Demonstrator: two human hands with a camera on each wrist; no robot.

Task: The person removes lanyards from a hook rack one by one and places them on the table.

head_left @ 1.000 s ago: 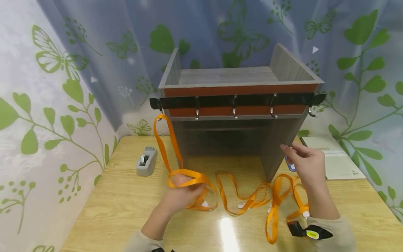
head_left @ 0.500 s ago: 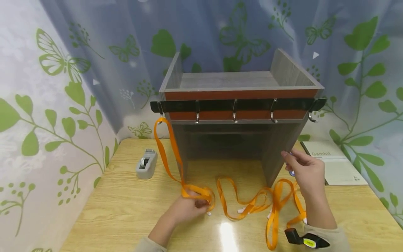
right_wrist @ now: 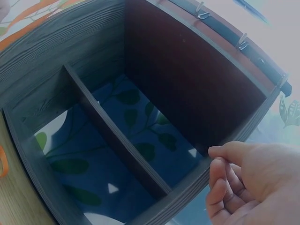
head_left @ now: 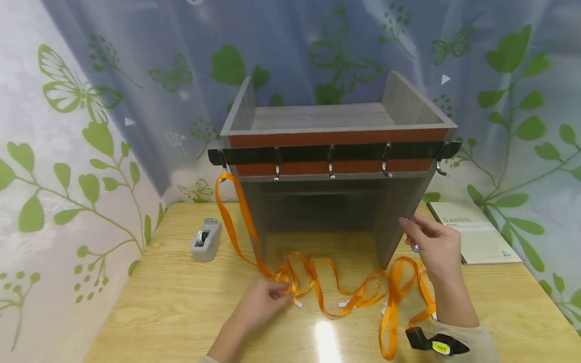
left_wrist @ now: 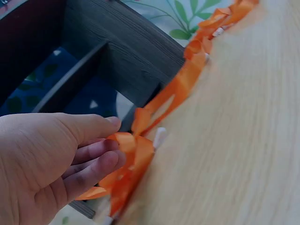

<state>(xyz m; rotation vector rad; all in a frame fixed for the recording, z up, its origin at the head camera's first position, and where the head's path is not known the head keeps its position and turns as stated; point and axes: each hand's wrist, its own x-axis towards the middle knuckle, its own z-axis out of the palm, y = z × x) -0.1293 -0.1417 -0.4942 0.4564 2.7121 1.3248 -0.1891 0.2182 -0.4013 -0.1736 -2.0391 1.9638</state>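
Observation:
An orange lanyard (head_left: pixel 247 217) hangs by its loop from the leftmost hook of a black hook rail (head_left: pixel 304 153), and its lower part lies on the table. My left hand (head_left: pixel 263 302) is beside that lower part; in the left wrist view its thumb and fingers are apart, with orange ribbon (left_wrist: pixel 129 164) just beyond the fingertips. More orange lanyards (head_left: pixel 358 295) with white clips lie rightward along the table. My right hand (head_left: pixel 438 247) pinches the front edge of the right side panel (right_wrist: pixel 187 185) of a grey wooden shelf (head_left: pixel 399 212), thumb on the inner side.
The rail crosses the shelf's red-brown front, with several bare metal hooks. A grey tape dispenser (head_left: pixel 206 240) stands at left. A pale notebook (head_left: pixel 476 234) lies at right, with a small blue object (head_left: pixel 415 248) by the right hand. A patterned curtain (head_left: pixel 290 45) hangs behind.
My left hand has let the lanyard ribbon down onto the table and loosened its fingers. The lanyard's loop stays on the leftmost hook. My right hand keeps its place at the panel.

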